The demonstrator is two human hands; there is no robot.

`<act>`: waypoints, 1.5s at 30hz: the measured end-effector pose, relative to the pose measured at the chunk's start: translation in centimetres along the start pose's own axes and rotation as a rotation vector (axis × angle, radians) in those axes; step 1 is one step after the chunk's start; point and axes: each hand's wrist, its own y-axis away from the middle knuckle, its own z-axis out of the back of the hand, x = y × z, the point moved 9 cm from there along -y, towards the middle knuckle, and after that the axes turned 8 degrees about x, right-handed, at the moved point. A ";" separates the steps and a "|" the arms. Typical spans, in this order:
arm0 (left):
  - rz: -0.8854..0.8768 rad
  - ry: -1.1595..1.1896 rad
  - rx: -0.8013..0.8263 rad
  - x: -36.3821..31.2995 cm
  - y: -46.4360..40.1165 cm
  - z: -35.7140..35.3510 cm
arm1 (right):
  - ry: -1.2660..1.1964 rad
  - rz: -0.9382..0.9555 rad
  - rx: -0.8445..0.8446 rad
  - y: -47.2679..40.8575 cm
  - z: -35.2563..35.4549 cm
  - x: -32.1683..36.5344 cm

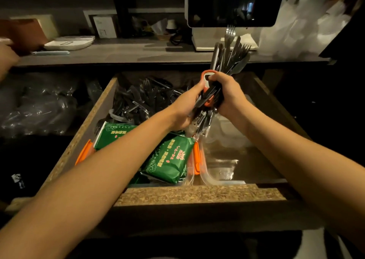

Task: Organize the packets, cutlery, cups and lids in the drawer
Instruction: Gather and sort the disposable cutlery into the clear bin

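- Left hand [185, 108] and right hand [227, 92] both grip one bundle of black cutlery [231, 55] above the open drawer [197, 195].
- More loose cutlery [138, 98] lies at the drawer's far left corner.
- Green packets [169, 160] sit near its front edge.

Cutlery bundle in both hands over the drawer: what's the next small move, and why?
Probably lower the cutlery bundle onto the loose black cutlery at the drawer's back left. Both the left hand and right hand grip it above the drawer, and the green packets fill the front.
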 end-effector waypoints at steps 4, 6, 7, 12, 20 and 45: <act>0.114 0.002 0.036 1.2 0.1 -0.9 | 0.063 0.017 -0.044 0.1 0.7 -0.6; 0.140 -0.024 0.062 1.4 0.2 -1.4 | 0.050 0.018 -0.013 0.1 0.3 -0.8; 0.144 -0.033 0.064 1.4 0.2 -1.5 | 0.047 0.011 0.017 0.2 0.0 -0.9; 0.195 0.019 0.050 1.6 0.6 -1.1 | 0.007 -0.042 0.197 0.5 -1.7 -1.2; 0.163 0.081 0.022 1.1 0.8 -0.7 | 0.168 -0.068 0.254 0.8 -2.2 -1.6; 0.146 0.192 -0.014 0.4 0.4 0.8 | 0.852 0.476 -0.260 1.8 1.2 7.4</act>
